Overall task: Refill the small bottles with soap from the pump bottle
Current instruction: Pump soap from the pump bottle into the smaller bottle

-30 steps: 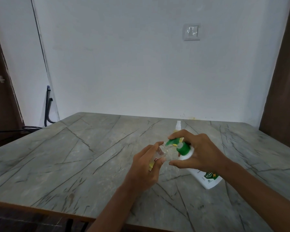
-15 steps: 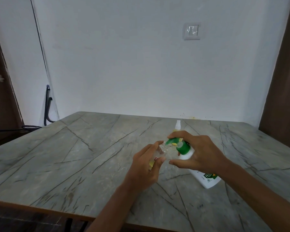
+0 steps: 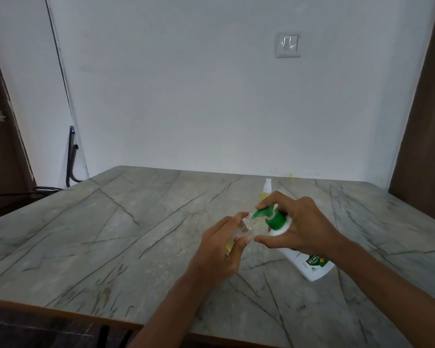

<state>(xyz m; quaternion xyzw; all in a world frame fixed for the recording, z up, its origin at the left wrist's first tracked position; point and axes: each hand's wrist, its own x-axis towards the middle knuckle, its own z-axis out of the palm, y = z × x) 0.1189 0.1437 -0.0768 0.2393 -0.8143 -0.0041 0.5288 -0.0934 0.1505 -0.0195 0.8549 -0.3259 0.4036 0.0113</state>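
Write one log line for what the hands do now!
step: refilling | left hand: holds small bottle | right hand: grips pump bottle, spout at small bottle's mouth | spray bottle: upright behind

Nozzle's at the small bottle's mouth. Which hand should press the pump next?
Right. The right hand grips the pump bottle, with a finger lying over its green pump head. The left hand is busy holding the small bottle.
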